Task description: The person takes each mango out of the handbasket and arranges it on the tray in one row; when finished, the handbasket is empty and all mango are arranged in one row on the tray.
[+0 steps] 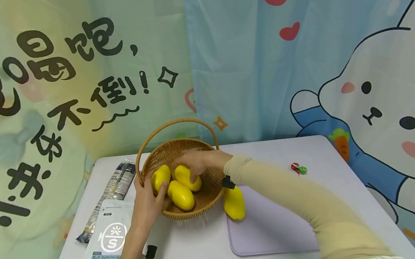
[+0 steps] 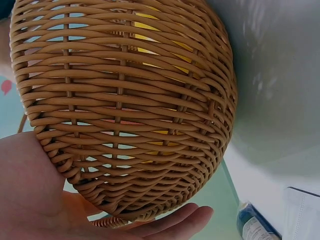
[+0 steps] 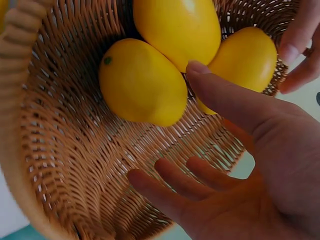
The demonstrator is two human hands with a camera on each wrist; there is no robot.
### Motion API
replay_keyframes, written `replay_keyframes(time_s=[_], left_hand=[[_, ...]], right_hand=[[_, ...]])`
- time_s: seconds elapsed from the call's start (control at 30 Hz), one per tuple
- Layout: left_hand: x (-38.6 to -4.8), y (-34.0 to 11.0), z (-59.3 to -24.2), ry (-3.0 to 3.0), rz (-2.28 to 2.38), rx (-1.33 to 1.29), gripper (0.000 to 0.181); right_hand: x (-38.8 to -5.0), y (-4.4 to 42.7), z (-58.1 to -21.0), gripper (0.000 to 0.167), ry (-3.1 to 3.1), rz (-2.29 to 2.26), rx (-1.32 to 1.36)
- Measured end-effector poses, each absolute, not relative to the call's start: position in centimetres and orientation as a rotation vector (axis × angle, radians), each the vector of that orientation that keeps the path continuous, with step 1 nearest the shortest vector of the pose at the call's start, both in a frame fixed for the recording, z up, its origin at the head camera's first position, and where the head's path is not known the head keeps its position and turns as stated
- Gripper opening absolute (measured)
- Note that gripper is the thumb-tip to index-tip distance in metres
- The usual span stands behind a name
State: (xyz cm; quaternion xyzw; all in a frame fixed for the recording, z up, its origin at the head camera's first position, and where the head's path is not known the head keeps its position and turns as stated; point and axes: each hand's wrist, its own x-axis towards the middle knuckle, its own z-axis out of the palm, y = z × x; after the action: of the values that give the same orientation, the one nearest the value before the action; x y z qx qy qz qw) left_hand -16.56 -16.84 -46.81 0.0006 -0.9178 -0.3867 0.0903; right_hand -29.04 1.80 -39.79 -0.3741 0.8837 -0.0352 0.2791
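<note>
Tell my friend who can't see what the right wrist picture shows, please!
Three yellow fruits lie in a woven basket, and a person's right hand reaches in, thumb by the fruits, fingers apart. Part of the left hand shows at the basket's edge.

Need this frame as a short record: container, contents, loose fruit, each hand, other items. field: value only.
container: wicker basket with arched handle, on white table
contents: three yellow fruits
loose fruit: one yellow fruit outside basket, at lilac mat
left hand: left hand holds basket's left rim
right hand: right hand inside basket, fingers spread, thumb over fruit; contact unclear
left side: white pouch, long packet
far right: small red-and-green item
</note>
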Motion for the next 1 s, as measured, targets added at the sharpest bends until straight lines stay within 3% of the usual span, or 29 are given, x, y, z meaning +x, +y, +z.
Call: replay_keyframes(time_s=[1.0], left_hand=[[-16.5,-16.7,-46.6,-2.748,-1.146,0.030,0.061]], right_hand=[[-28.6,1.4,-42.7,0.088,2.349,0.008,-0.922]])
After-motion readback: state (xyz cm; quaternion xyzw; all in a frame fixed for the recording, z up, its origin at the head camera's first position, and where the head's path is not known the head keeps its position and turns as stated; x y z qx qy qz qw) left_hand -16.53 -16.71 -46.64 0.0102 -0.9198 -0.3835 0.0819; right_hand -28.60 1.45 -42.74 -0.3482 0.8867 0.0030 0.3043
